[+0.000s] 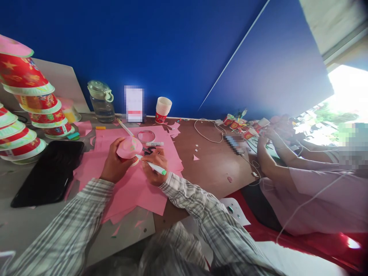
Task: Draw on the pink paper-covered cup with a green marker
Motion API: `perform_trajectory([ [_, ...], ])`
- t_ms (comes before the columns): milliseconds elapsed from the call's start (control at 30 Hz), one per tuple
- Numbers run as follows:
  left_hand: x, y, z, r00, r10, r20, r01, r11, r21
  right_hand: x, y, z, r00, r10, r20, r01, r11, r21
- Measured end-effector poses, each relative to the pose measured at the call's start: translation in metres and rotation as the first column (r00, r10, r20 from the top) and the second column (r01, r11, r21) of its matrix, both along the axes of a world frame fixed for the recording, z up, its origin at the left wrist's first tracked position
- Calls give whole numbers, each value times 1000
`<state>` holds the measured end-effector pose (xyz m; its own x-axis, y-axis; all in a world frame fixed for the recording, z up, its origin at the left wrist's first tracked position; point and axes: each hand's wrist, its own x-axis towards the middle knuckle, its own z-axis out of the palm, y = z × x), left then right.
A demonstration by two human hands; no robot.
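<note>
My left hand [115, 163] is closed around a paper cup whose pink-covered end [129, 147] faces up, with green marks on it. A white marker with a green end [156, 168] is gripped in my right hand [155, 165], its tip at the cup's lower right edge. Both hands are above pink paper sheets [135, 199] spread on the table. Just beyond my right hand lie black-handled scissors [148, 150], partly hidden, a small white tube [154, 144] and a roll of clear tape [146, 135].
Stacked red cups [47, 103] and a black phone [48, 172] are at the left. A glass jug [101, 101], a propped screen [134, 103] and nested white cups [163, 109] stand by the blue partition [143, 50]. Another person [310, 191] works at the right beside cups and cables.
</note>
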<state>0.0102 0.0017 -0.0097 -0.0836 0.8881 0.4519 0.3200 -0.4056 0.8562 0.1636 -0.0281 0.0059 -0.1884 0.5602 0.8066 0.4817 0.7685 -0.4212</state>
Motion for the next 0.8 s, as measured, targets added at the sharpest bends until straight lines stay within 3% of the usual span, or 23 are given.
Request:
perform_trajectory([
  [233, -1, 1, -2, 1000, -17, 20, 18, 1000, -11, 0, 4, -6, 999, -2, 35, 2, 1000, 1],
  [800, 3, -4, 7, 1000, 4, 20, -3, 1000, -16, 0, 5, -4, 998, -46, 52, 46, 999, 0],
])
